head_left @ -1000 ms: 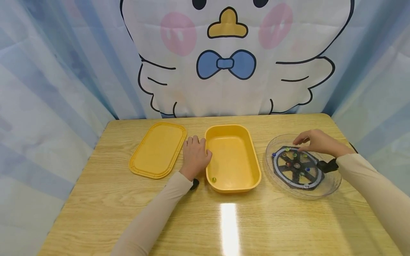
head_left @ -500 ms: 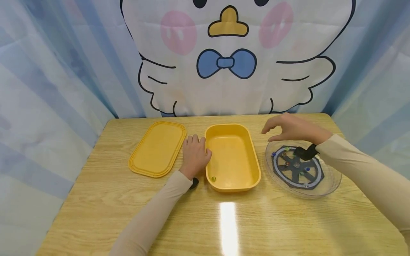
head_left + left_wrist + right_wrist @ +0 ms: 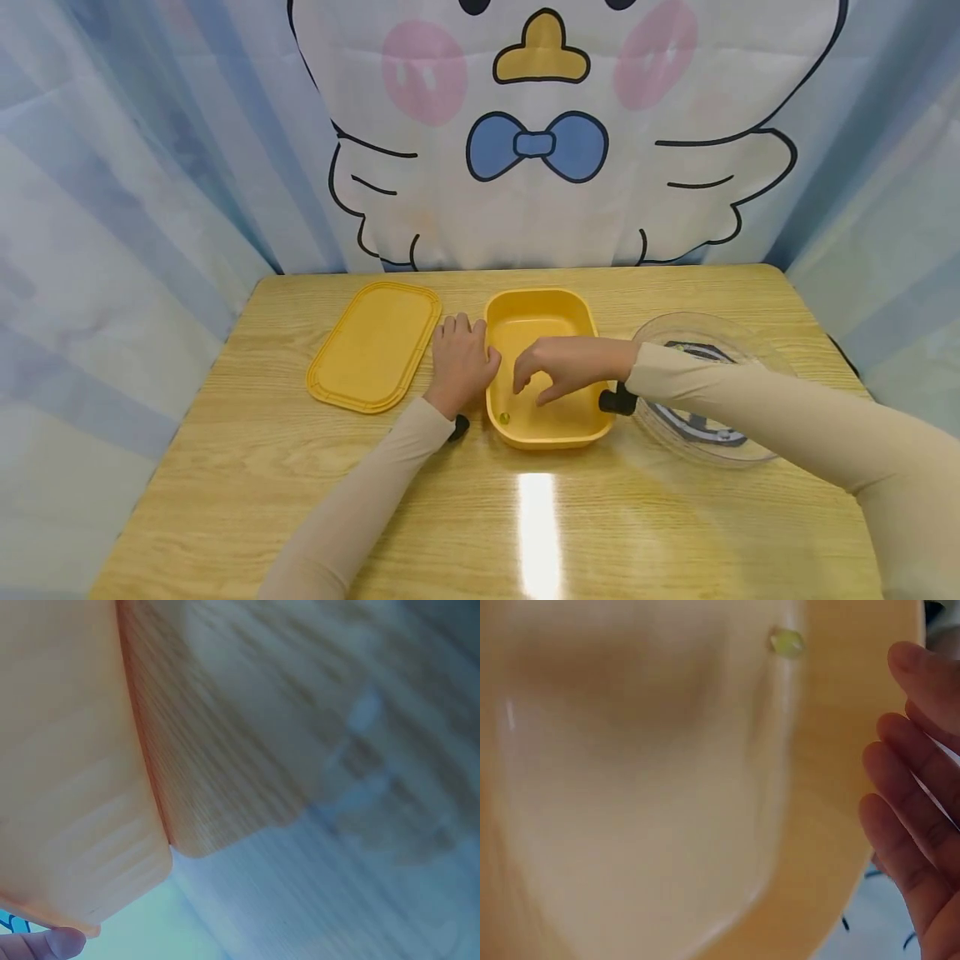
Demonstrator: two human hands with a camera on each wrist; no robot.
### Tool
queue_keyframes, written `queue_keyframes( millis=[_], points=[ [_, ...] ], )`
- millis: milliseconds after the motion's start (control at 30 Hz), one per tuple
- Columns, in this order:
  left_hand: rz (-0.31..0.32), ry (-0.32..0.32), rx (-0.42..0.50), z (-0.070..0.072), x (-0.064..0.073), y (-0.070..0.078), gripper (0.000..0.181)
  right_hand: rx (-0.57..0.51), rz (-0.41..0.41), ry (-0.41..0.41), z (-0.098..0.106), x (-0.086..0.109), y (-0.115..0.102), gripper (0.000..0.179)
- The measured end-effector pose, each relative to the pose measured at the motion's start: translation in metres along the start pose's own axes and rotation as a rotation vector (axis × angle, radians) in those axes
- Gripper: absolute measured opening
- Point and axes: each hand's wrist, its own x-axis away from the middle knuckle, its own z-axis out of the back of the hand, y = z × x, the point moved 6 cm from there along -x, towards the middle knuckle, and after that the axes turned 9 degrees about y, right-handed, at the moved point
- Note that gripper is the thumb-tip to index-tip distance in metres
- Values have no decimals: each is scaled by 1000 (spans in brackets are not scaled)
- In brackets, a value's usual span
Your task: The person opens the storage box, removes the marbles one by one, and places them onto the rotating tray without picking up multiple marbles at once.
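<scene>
A yellow plastic box (image 3: 558,429) stands on the table with one small yellow-green marble (image 3: 505,418) near its front left corner. My left hand (image 3: 461,362) holds the box's left rim, thumb over the edge; a fingertip touches that rim in the left wrist view. Above the box is my right hand (image 3: 573,364), its fingers loosely bent. The right wrist view shows a gap between its thumb and fingers, with nothing seen in it. A clear round dish (image 3: 757,333) with a dark wheel-like pattern lies to the right, largely covered by my right sleeve. Its marbles are mostly hidden.
Left of the box, a yellow lid (image 3: 375,346) lies flat on the wooden table (image 3: 225,467). A curtain (image 3: 540,225) with a cartoon bird hangs behind the table's back edge.
My right hand has moved left from above the clear dish to above the yellow box. The left hand stays at the box's rim, and the marble in the box has not moved.
</scene>
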Motion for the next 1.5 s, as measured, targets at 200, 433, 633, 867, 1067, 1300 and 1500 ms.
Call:
queue_keyframes(
  millis=[200,433,633,867,1067,1300,1500],
  points=[
    [-1,-8,-3,-2,0,0,21,59,118,-34,-27,-20,-2,26],
    [-3,18,-2,-1,0,0,20,92,186,-44,-45,-30,-2,17],
    [3,24,11,-2,0,-1,20,105,193,-66,-52,-30,-4,7],
    [-7,57,20,-2,0,1,18,46,293,-125,-63,-28,-7,26],
    [-6,63,31,-2,-1,2,18,-17,259,-185,-66,-27,-8,27],
    [-5,39,23,-2,-1,2,18,34,211,-193,-55,-25,-7,15],
    [2,20,1,-3,0,2,19,88,176,-169,-37,-23,-3,11]
  ],
)
